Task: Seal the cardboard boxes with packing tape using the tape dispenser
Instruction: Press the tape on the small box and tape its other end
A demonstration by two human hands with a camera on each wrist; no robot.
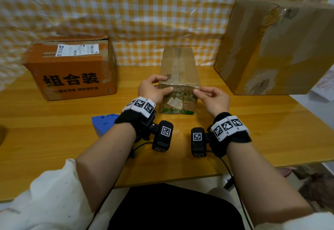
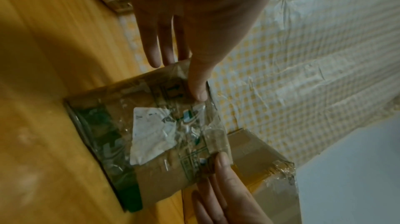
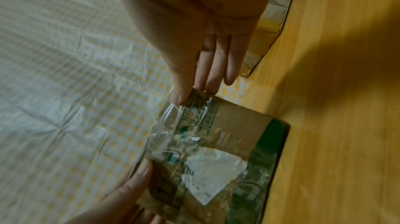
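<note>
While a small cardboard box (image 1: pixel 179 78) stands mid-counter (image 1: pixel 54 136), clear tape (image 3: pixel 184 125) lies over its near top edge. Left hand (image 1: pixel 153 89) pinches the box's left corner, thumb on the near face; right hand (image 1: pixel 214 99) presses the tape with thumb and fingertips at the right corner. A blue tape dispenser (image 1: pixel 103 123) sits near-left.

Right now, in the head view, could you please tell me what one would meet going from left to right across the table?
Orange printed box → blue tape dispenser → left hand → small cardboard box → right hand → large brown box.
</note>
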